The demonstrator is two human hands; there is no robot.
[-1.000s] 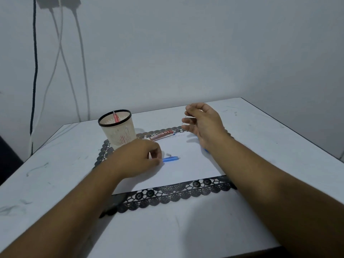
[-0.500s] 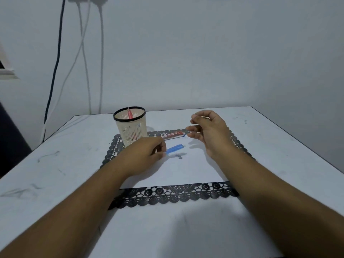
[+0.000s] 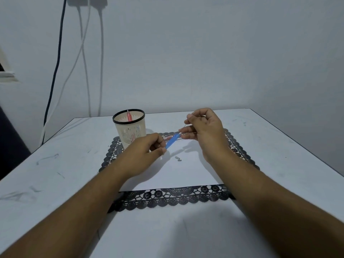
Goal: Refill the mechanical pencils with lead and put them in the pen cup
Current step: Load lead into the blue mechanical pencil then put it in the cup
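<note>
Blue plastic shows between the two hands: the left hand [image 3: 143, 155] pinches the lower end of a blue mechanical pencil [image 3: 172, 141] between thumb and curled fingers, and the right hand [image 3: 203, 127] holds a thin lead [image 3: 186, 124] in its thumb and forefinger just above the pencil's upper end, its other fingers curled beside that end; whether the lead has entered the barrel cannot be told, for it is a hair-thin line against the skin; the pencil is lifted off the desk [image 3: 279, 146] over the middle of a white sheet [image 3: 178, 174], its long axis slanting from near left up to far right, the pale open end toward the right hand, the tip hidden in the left fingers; on the sheet just below lies a small grey cap [image 3: 178, 158], too small to read in detail; the sheet rests on a black lace mat [image 3: 167, 199] whose scalloped border shows at the near and side edges; behind the pencil, near the mat's far edge, a red-and-white lead case [image 3: 168, 137] lies partly covered by the hands; at the mat's far left corner stands a cream pen cup [image 3: 130, 130] with a black rim, a red pencil [image 3: 128, 116] upright inside; cables [image 3: 83, 58] hang down the wall beyond the desk's far left corner, their upper ends cut off by the frame.
</note>
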